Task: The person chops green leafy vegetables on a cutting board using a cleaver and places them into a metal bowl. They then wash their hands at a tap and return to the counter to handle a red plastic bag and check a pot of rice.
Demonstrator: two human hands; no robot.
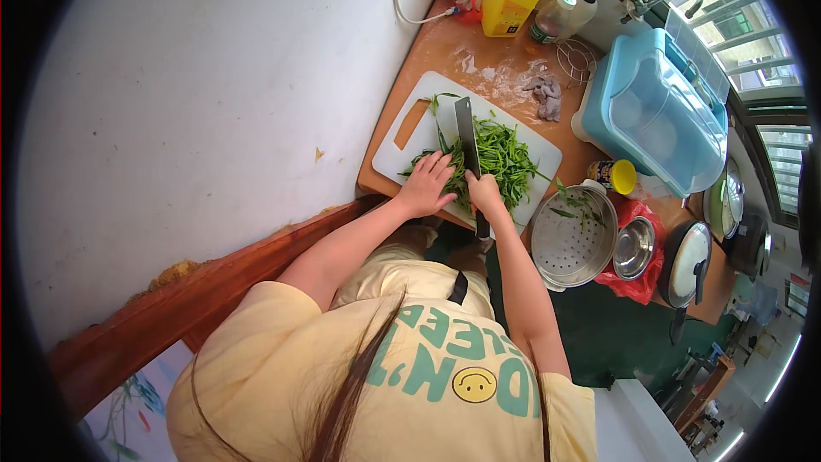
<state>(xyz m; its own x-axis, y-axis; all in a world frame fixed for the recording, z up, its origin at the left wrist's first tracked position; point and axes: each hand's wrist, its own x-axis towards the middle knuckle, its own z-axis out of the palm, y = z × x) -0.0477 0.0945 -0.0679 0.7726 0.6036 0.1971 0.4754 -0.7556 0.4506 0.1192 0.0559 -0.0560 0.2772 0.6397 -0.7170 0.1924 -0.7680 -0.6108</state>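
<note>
A white cutting board point(532, 139) lies on the brown counter, with chopped leafy greens point(505, 158) heaped on it. My right hand point(485, 194) is wrapped round the handle of a kitchen knife point(467, 133). Its broad dark blade points away from me and stands among the greens, between a smaller bunch on the left and the larger heap on the right. Flat on the left bunch rests my left hand point(426, 186), fingers stretched out toward the blade and a little apart. The blade's lower edge is hidden in the greens.
Right of the board stands a metal strainer pot point(564, 248) with a few greens in it. Beside it are a steel bowl point(634, 248) on a red bag, a yellow-lidded jar point(623, 177) and a blue lidded bin point(654, 111). A yellow pump bottle point(510, 0) stands behind.
</note>
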